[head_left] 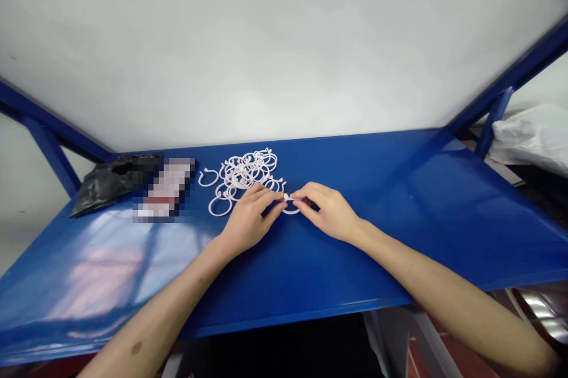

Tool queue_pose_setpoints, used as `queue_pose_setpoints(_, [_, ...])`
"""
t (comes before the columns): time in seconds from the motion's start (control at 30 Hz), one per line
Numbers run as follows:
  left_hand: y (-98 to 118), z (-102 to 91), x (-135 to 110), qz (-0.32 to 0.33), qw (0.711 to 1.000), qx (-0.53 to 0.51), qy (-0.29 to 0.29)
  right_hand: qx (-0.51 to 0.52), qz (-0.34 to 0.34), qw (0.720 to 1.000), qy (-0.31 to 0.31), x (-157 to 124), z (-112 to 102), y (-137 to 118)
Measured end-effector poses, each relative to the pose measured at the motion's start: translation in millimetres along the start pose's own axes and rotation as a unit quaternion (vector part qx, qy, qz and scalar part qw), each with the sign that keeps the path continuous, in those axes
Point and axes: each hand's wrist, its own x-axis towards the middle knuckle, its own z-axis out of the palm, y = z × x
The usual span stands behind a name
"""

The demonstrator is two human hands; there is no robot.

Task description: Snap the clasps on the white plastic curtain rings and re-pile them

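Observation:
Between my two hands is a white plastic ring (pixel 291 210), with a small knob-like part at its far side. My left hand (pixel 254 212) pinches the ring near that knob from the left. From the right, my right hand (pixel 326 207) pinches the same ring between thumb and fingers. The fingertips of both hands almost meet, and they cover part of the ring. Just beyond my left hand lies a loose pile of similar white rings (pixel 243 172), several of them overlapping. One single ring (pixel 220 206) rests at the near left edge of the pile.
A black plastic bag (pixel 104 183) lies on the left of the blue table (pixel 355 271). Beside it is a blurred-out rectangular item (pixel 166 189). Blue frame bars rise at both sides, and a pale wall stands behind. A white plastic bag (pixel 535 135) sits beyond the right edge.

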Motion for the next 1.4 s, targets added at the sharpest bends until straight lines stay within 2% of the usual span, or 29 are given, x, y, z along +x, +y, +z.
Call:
queue_pose_setpoints(0.13, [-12,-6.5,2,-0.019,0.991,0.13,0.033,-0.083,0.109,0.99,0.021,7,-16,21])
queue_pose_setpoints(0.23, [-24,-11.3,1,-0.034,0.975,0.219,0.009,-0.208,0.19,0.96,0.002,9,-34,41])
queue_pose_setpoints(0.33, [-27,-13.6,1,-0.013,0.973,0.231,-0.023,-0.289,0.217,0.932,-0.011,9,-47,52])
queue_pose_setpoints(0.4, [-23,-14.6,3,0.014,0.976,0.215,-0.022,-0.307,0.201,0.93,0.006,8,-49,52])
queue_pose_setpoints(0.47, [-14,-15.7,5,0.045,0.981,0.188,-0.013,-0.278,0.166,0.946,0.027,9,-46,45])
queue_pose_setpoints(0.57, [-1,-16.4,7,0.085,0.987,0.137,-0.014,-0.119,0.128,0.985,0.008,9,-34,23])
queue_pose_setpoints(0.63, [4,-15.4,7,0.108,0.987,0.116,-0.024,0.015,0.13,0.991,-0.033,7,-23,7])
queue_pose_setpoints(0.7, [6,-13.5,6,0.128,0.985,0.112,-0.039,0.091,0.141,0.985,-0.04,3,-12,-6])
queue_pose_setpoints(0.8, [6,-11.6,4,0.14,0.983,0.105,-0.064,0.129,0.143,0.981,-0.018,-2,-2,-14])
queue_pose_setpoints(0.97, [4,-14.6,1,0.147,0.983,0.078,-0.076,0.161,0.14,0.977,-0.001,-3,1,-8])
queue_pose_setpoints(1.13, [7,-15.3,2,0.16,0.984,0.064,-0.034,0.182,0.154,0.971,0.011,-3,0,-5])
queue_pose_setpoints(1.2, [10,-14.0,3,0.131,0.99,0.053,0.01,0.181,0.144,0.972,0.027,-3,0,-5])
queue_pose_setpoints(1.3, [12,-13.5,4,0.009,0.998,0.03,0.058,0.169,0.116,0.978,0.038,-5,-1,-7])
queue_pose_setpoints(1.4, [9,-14.7,5,-0.084,0.995,-0.044,-0.009,0.14,0.081,0.986,0.024,-6,-2,-10])
